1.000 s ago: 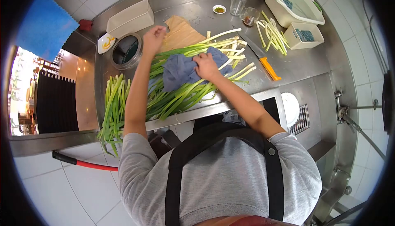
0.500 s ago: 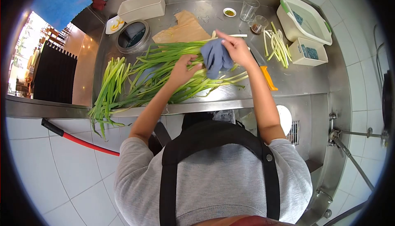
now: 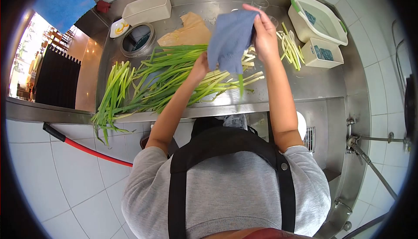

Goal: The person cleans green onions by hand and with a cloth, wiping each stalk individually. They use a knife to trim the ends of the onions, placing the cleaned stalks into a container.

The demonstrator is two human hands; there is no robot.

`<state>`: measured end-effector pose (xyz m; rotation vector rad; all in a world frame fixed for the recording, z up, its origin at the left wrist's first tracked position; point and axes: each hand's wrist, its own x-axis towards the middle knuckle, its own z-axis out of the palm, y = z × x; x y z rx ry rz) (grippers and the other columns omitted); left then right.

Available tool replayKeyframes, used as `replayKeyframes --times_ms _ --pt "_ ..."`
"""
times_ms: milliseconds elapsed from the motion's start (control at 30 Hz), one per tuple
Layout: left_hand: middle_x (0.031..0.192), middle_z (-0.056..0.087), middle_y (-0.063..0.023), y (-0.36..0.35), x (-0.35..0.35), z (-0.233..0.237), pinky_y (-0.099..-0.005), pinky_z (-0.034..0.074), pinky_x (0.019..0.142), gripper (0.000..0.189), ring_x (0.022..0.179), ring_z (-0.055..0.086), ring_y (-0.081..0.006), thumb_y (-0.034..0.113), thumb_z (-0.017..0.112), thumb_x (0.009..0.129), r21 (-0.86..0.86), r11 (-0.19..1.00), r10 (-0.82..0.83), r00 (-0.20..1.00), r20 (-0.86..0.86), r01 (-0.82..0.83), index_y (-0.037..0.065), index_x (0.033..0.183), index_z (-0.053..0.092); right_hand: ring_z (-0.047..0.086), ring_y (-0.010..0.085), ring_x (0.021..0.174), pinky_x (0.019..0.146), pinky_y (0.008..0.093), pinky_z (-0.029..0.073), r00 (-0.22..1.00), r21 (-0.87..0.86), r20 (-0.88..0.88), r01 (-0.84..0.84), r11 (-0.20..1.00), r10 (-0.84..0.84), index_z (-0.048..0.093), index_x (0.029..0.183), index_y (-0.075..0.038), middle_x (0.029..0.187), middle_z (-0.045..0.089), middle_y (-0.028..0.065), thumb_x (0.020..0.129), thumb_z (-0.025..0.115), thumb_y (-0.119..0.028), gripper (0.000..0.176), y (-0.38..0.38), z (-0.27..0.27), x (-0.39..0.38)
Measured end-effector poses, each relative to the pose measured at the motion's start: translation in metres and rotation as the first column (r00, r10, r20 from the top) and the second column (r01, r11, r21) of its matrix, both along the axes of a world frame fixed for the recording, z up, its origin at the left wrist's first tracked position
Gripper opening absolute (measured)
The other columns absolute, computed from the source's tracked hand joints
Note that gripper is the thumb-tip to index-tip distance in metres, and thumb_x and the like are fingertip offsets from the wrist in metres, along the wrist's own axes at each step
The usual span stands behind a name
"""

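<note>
A blue-grey cloth [image 3: 230,38] hangs spread out above the counter between my hands. My right hand [image 3: 265,36] is closed on its upper right edge. At the cloth's lower left side, my left hand [image 3: 200,67] has its fingers closed on the edge, partly hidden by the fabric. A single green leaf strip [image 3: 241,84] dangles below the cloth. Under my hands lies a big pile of green onions [image 3: 174,71], white ends to the right. Another bunch of green onions [image 3: 114,84] lies at the left, its tips hanging over the counter's front edge.
Cut pale stalks [image 3: 291,47] lie right of my hand, near a white basin [image 3: 320,21] and a small tub [image 3: 323,54] holding scouring pads. Brown paper [image 3: 187,30], a round metal-rimmed container [image 3: 138,40] and a white bin [image 3: 147,9] stand behind. Glasses are partly hidden.
The crumpled cloth has been lifted and opened out. My right hand rose with it, and my left hand moved right and took its edge. My right arm now covers the orange-handled tool's place.
</note>
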<state>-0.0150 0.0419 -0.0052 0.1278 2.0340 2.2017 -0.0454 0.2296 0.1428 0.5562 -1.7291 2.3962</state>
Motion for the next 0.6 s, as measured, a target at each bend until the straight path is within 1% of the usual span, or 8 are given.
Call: replayKeyframes --times_ms 33,67,133,267,300,433,567,600 --pt "0.118 0.052 -0.0143 0.006 -0.003 0.007 -0.0359 0.048 0.084 0.048 0.098 0.056 -0.0238 0.039 0.045 0.091 0.419 0.908 -0.12 0.961 0.249 0.005 0.003 0.123 0.044 0.056 0.0089 0.087 0.081 0.0238 0.044 1.0 0.004 -0.004 0.0 1.0 0.0 0.056 0.115 -0.003 0.098 0.061 0.0047 0.097 0.036 -0.013 0.029 0.002 -0.008 0.001" --pt "0.118 0.052 -0.0143 0.009 -0.005 0.014 -0.0359 0.048 0.084 0.048 0.098 0.056 -0.0238 0.039 0.045 0.091 0.423 0.906 -0.119 0.962 0.245 0.004 0.003 0.123 0.044 0.056 0.0101 0.088 0.081 0.0244 0.045 0.998 -0.035 0.031 -0.057 0.998 0.058 0.055 0.114 -0.004 0.099 0.06 0.0054 0.097 0.036 -0.016 0.028 0.004 -0.016 0.002" --pt "0.117 0.053 -0.013 0.015 -0.007 0.031 -0.0376 0.046 0.089 0.048 0.102 0.055 -0.0246 0.04 0.025 0.096 0.722 0.691 -0.426 0.826 0.37 0.033 0.005 0.124 0.043 0.056 0.0111 0.088 0.079 0.025 0.045 0.979 -0.124 0.124 -0.146 0.981 0.161 0.054 0.107 -0.006 0.097 0.059 0.0052 0.097 0.038 -0.022 0.025 0.003 -0.026 0.01" --pt "0.119 0.052 -0.0135 0.023 -0.038 0.013 -0.0392 0.045 0.092 0.043 0.106 0.053 -0.0247 0.035 0.026 0.098 0.708 0.704 -0.236 0.924 0.3 -0.051 0.004 0.123 0.043 0.057 0.0125 0.085 0.079 0.0271 0.047 0.963 -0.082 0.178 -0.192 0.978 0.204 0.053 0.105 -0.006 0.094 0.059 0.0064 0.098 0.033 -0.023 0.027 0.009 -0.06 0.018" --pt "0.117 0.052 -0.0136 0.018 -0.044 0.017 -0.0389 0.045 0.092 0.04 0.106 0.053 -0.0243 0.032 0.029 0.097 0.684 0.717 -0.077 0.961 0.264 -0.131 0.004 0.123 0.043 0.057 0.0125 0.085 0.079 0.0271 0.047 0.963 -0.08 0.173 -0.194 0.978 0.206 0.053 0.105 -0.006 0.094 0.059 0.0064 0.098 0.033 -0.023 0.027 0.017 -0.065 0.019" --pt "0.111 0.054 -0.0134 -0.024 -0.068 0.02 -0.0354 0.048 0.083 0.03 0.091 0.056 -0.0191 0.021 0.039 0.096 0.663 0.677 0.302 0.942 0.146 -0.319 0.006 0.122 0.044 0.058 0.0197 0.087 0.081 0.0343 0.049 0.972 -0.374 0.206 -0.028 0.927 0.113 0.049 0.106 -0.006 0.096 0.058 0.0101 0.095 0.039 -0.023 0.023 0.052 -0.058 0.022" --pt "0.106 0.055 -0.0131 -0.056 -0.065 0.026 -0.0264 0.046 0.064 0.034 0.076 0.052 -0.0136 0.014 0.04 0.095 0.553 0.821 0.17 0.985 0.004 -0.144 0.006 0.128 0.037 0.05 0.0303 0.112 0.095 0.0474 0.04 0.991 -0.519 0.117 0.115 0.847 -0.062 0.04 0.129 -0.011 0.124 0.048 0.0168 0.092 0.038 -0.045 0.051 0.091 -0.018 0.02" --pt "0.106 0.055 -0.0131 -0.054 -0.053 0.042 -0.0244 0.043 0.059 0.037 0.07 0.049 -0.0116 0.013 0.039 0.095 0.416 0.9 0.159 0.986 -0.04 -0.128 0.006 0.131 0.032 0.05 0.0303 0.112 0.095 0.0474 0.04 0.991 -0.522 0.116 0.117 0.845 -0.066 0.04 0.129 -0.011 0.124 0.048 0.0168 0.092 0.038 -0.045 0.051 0.091 -0.019 0.023"
